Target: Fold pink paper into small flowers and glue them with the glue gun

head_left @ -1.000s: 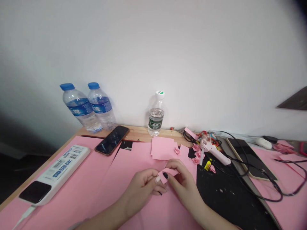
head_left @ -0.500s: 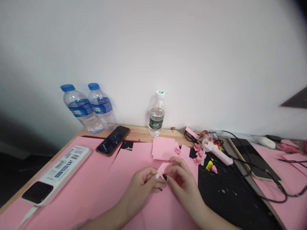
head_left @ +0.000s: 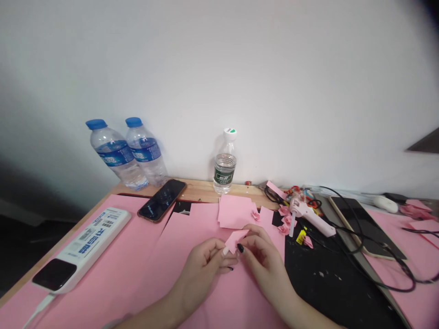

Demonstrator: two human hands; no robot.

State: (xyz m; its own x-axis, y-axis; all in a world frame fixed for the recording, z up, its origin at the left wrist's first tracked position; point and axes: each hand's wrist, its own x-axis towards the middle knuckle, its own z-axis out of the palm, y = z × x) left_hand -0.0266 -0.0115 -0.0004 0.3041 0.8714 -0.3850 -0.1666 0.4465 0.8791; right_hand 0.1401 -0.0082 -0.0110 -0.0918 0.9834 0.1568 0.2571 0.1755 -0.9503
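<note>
Folded pink paper piece (head_left: 234, 240) sits pinched between left hand (head_left: 202, 274) and right hand (head_left: 264, 265); small finished paper flowers (head_left: 284, 219) lie at 1 o'clock, and a stack of unfolded pink squares (head_left: 235, 211) waits at 12 o'clock.

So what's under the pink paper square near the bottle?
The pink paper square lies on pink paper sheets. The square hides the spot right beneath it.

Two blue-capped water bottles (head_left: 118, 153) and a smaller white-capped bottle (head_left: 224, 173) by the wall. Phone (head_left: 162, 200) and white power bank (head_left: 82, 249), left. Glue gun (head_left: 307, 217), tablet (head_left: 363, 226) and black cable (head_left: 384, 278), right.
</note>
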